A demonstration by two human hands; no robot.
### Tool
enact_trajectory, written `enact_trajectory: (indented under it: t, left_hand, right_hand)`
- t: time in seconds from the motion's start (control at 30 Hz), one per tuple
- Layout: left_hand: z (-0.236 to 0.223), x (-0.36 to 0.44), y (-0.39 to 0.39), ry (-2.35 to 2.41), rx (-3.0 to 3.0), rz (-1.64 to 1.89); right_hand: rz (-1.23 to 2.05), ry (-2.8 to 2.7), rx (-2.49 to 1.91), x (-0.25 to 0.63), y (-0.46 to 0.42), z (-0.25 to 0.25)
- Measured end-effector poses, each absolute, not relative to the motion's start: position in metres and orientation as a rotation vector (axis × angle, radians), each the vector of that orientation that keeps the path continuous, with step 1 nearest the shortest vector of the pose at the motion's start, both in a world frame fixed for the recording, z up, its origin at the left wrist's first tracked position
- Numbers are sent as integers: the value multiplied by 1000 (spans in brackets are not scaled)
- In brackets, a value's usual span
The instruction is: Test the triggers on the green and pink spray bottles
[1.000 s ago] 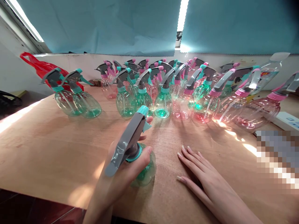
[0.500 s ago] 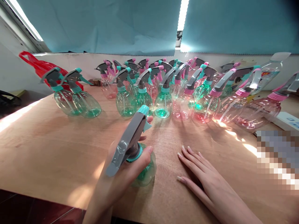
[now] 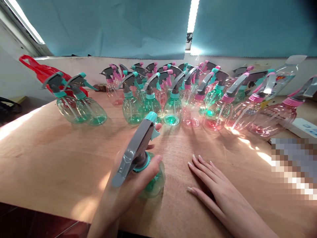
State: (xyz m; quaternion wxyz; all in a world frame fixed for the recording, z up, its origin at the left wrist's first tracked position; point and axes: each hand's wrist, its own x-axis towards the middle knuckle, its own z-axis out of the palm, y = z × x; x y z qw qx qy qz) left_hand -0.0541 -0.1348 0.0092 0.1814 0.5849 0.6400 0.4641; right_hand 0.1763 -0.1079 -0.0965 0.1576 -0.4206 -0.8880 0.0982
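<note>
Seen from the head camera, looking down over a wooden table (image 3: pixel 61 148): no blur on either hand, and so no sign of motion or fresh change to report from this view. Left hand (image 3: pixel 135 185) closed around the neck and upper body of a green spray bottle (image 3: pixel 159 177), near the middle of the table's front part, in front of the other bottles. Thumb (image 3: pixel 155 165) across the near side beside the turquoise collar (image 3: pixel 146 164); other fingers mostly hidden behind, with fingertips just showing beyond the gray spray head (image 3: pixel 131 153). Turquoise trigger (image 3: pixel 155 134) jutting out from the head, seemingly unpressed, suggesting a plain grip rather than a squeeze. Bottle base apparently on the wood (partly hidden by the hand, so hard to be sure). Right hand (image 3: pixel 218 188) well apart from the bottle, holding nothing, palm down on the table with fingers loosely spread. Farther back, a crowd of upright green bottles (image 3: pixel 133 107) and pink bottles (image 3: pixel 218 114); to the left, a pair of green bottles (image 3: pixel 91 110) beside a red plastic bag (image 3: pixel 41 71).
</note>
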Motion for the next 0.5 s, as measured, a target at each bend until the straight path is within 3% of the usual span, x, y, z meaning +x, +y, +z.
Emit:
enact_trajectory:
  t: [0.5]
  left_hand:
    - [9,-50,-134,1782,1671,1376]
  right_hand:
    - [347,-2459,-1177,177,-107,-101]
